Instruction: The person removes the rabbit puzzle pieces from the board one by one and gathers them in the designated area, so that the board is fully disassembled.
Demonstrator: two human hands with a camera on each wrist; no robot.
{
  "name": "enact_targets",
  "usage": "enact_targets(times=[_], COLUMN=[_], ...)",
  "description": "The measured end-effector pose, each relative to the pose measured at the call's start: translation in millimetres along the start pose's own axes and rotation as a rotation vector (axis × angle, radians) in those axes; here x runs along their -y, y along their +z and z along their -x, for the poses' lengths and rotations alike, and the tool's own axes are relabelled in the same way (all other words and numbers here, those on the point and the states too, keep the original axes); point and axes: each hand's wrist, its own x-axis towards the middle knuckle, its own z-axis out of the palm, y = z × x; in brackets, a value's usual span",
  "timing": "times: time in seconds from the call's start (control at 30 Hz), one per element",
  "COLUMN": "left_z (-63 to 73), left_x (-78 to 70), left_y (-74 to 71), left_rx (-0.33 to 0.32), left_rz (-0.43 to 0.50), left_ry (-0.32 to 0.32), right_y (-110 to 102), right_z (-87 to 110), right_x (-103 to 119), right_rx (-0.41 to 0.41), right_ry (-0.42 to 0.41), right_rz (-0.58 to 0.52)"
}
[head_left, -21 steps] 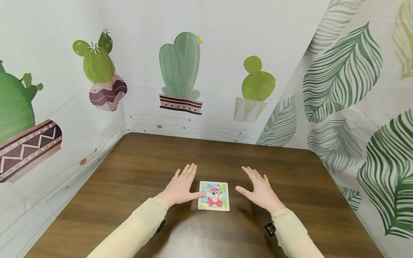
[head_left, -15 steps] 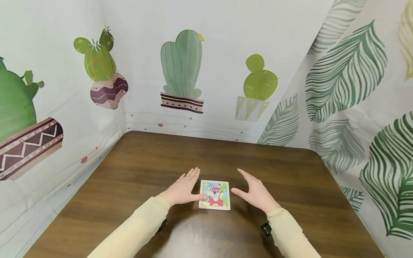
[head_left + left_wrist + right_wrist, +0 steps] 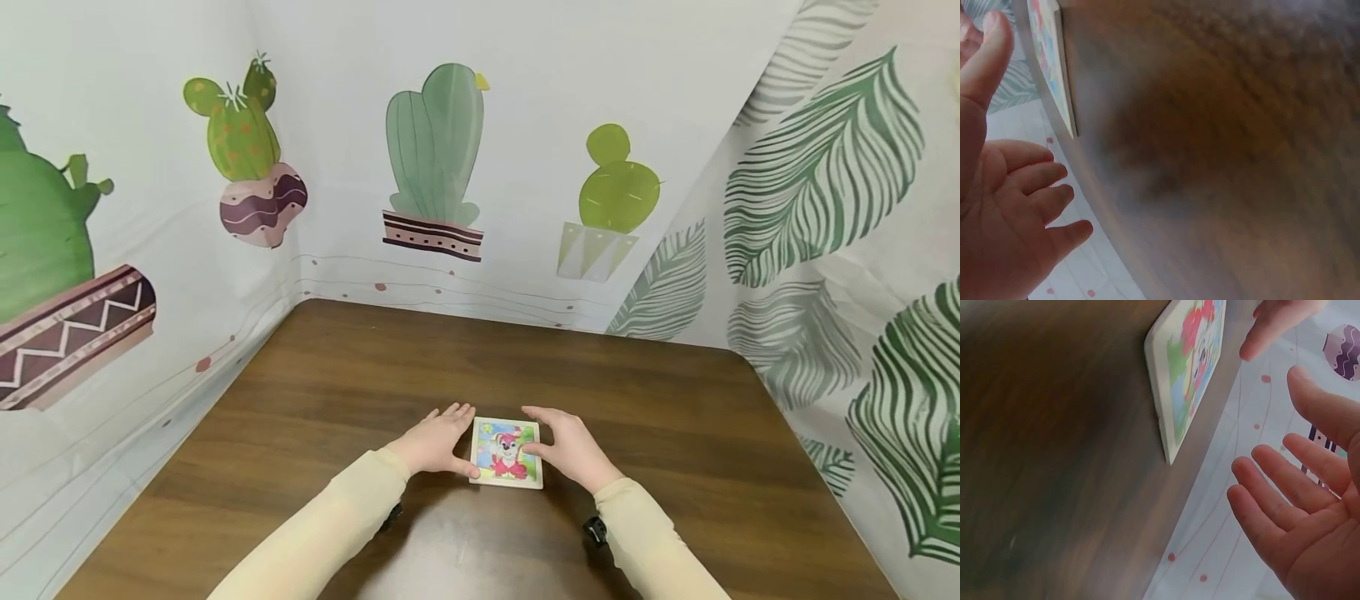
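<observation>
A small square picture puzzle [image 3: 507, 454] lies flat on the brown wooden table, a pink cartoon dog on its face and a pale frame round it. Beside its left edge is my left hand [image 3: 435, 442], fingers spread and thumb over the lower left corner in the head view. My right hand [image 3: 567, 446] is at the right edge, its thumb overlapping the picture from above. Both wrist views show the puzzle [image 3: 1054, 69] apart from the fingers; the right hand [image 3: 1310, 506] has relaxed, slightly bent fingers and an empty palm.
The wooden table [image 3: 360, 375] reaches back to a white cloth [image 3: 330, 108] printed with cacti, which hangs behind and to the left. A leaf-patterned cloth [image 3: 825, 183] hangs at the right. Dark straps [image 3: 596, 531] show at the wrists below cream sleeves [image 3: 330, 517].
Both hands have closed in on the puzzle, the right one travelling left until its thumb is over the edge. The view has shifted slightly; the puzzle lies where it was on the table.
</observation>
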Motion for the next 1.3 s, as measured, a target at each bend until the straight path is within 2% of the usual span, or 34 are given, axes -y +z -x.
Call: enact_targets(times=[0.13, 0.4, 0.6, 0.77, 1.03, 1.3], left_z=[-2.8, -8.6, -10.3, -11.9, -11.6, -11.9], left_x=[-2.7, -2.8, -7.0, -8.9, -5.1, -3.4], left_y=[0.4, 0.8, -1.8, 0.3, 4.4, 7.3], left_rx=[-0.006, -0.009, -0.012, -0.02, -0.021, -0.033], left_rz=[-0.021, -0.073, -0.111, -0.158, -0.167, -0.18], left_ry=[-0.011, 0.012, 0.009, 0.014, 0.03, 0.055], right_y=[6, 14, 23, 35, 46, 51], right_z=[-6.4, -24.9, -38.2, -48.2, -50.8, -52.4], right_x=[5, 12, 15, 12, 8, 8], right_rx=[0.004, 0.073, 0.13, 0.147, 0.185, 0.174], right_ry=[-0.009, -0.06, -0.075, -0.116, -0.097, -0.112], right_rz=[0.012, 0.08, 0.056, 0.076, 0.086, 0.116])
